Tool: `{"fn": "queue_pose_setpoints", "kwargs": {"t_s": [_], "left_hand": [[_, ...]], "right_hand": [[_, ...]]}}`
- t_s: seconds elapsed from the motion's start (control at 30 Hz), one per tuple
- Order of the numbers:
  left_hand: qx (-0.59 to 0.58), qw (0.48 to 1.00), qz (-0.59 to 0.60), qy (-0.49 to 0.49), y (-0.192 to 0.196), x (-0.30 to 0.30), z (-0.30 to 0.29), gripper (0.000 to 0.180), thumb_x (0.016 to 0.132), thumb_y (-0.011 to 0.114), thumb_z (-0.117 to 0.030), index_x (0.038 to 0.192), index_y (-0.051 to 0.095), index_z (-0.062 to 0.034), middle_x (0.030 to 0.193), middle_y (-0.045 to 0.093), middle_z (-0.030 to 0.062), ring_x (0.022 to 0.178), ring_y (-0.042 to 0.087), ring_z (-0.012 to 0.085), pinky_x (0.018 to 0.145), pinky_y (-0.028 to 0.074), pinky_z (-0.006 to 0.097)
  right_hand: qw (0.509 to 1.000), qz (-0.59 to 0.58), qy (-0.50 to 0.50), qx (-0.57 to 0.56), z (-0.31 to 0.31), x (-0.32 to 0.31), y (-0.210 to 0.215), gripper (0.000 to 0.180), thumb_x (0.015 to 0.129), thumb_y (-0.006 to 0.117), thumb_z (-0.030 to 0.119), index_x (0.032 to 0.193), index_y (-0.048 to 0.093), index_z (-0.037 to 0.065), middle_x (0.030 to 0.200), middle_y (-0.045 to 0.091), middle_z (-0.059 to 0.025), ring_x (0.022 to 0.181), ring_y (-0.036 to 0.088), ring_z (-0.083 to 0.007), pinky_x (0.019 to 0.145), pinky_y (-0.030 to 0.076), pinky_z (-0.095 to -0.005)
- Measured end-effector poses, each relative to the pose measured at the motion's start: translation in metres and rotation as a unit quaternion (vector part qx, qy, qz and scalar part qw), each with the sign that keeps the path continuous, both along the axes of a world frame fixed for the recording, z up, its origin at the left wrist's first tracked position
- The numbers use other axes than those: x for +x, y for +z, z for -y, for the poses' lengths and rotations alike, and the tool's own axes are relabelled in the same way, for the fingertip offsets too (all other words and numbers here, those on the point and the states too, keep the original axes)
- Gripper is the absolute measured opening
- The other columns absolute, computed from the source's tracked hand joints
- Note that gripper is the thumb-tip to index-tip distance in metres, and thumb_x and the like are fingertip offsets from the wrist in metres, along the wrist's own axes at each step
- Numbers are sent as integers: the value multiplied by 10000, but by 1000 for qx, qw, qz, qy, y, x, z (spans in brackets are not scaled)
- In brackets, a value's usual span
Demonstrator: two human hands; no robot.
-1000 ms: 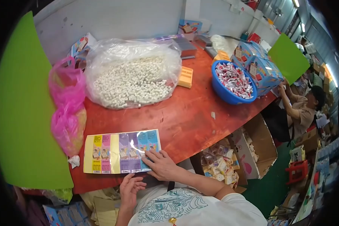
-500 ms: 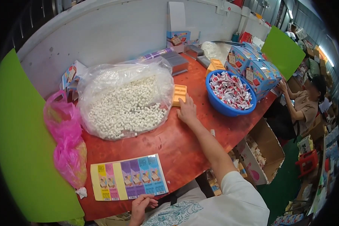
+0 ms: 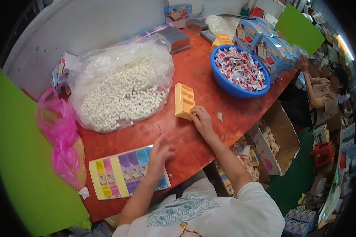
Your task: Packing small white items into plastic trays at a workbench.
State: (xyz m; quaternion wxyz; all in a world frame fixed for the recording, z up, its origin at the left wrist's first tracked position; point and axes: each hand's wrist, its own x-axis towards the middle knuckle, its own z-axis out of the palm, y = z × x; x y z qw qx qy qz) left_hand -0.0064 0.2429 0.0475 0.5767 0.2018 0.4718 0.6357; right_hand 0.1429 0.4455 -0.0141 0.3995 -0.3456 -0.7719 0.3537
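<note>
Hands apart, orange tray in right

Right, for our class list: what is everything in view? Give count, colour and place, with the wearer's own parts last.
table: one, red, centre
compartment tray: one, orange, mid-table
clear bag: one, transparent with uncounted white pieces, table's left
printed sheet: at least one, multicoloured, near edge
pink bag: apparently one, pink, left end
basin: one, blue, table's right
packets: uncounted, red and white, in the basin
printed boxes: several, blue, beyond the basin
panels: two, green, left and far right
open carton: one, brown, right below the table
co-worker: one, tan top, right
clutter: uncounted, mixed, far right
shirt: one, white, bottom
left hand: one, blurred, over the sheet
right hand: one, fingers on the tray
</note>
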Motion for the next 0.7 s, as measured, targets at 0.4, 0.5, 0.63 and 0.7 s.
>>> {"fn": "queue_pose_setpoints", "kwargs": {"t_s": [0.4,0.5,0.63,0.7], "left_hand": [[34,998,48,2,-22,28,-34,596,799,575,-124,1369,414,-53,1205,536,62,1075,545,175,936,444,327],[96,994,-8,57,-2,40,-18,663,729,573,-130,1370,425,-44,1190,550,61,1082,549,180,969,424,301],[118,989,-84,34,0,47,-2,714,684,578,-119,1376,428,-32,1189,552,71,1083,541,170,947,427,286],[141,987,-64,39,-2,52,5,717,692,591,-114,1385,425,-34,1182,546,73,1040,547,155,884,451,268]], "right_hand": [[993,-34,114,-20,126,29,22,118,874,606,26,987,617,-3,1047,604,-116,919,622,-194,771,498,-293],[994,-55,39,-91,128,42,32,138,872,622,45,1001,623,-1,998,599,-124,868,621,-230,745,500,-307],[993,-82,-6,84,132,33,88,141,867,639,52,994,615,-6,889,597,-110,757,608,-186,698,492,-292],[998,-57,0,36,126,38,92,142,865,636,53,991,611,-10,869,599,-111,743,610,-193,696,493,-293]]}}
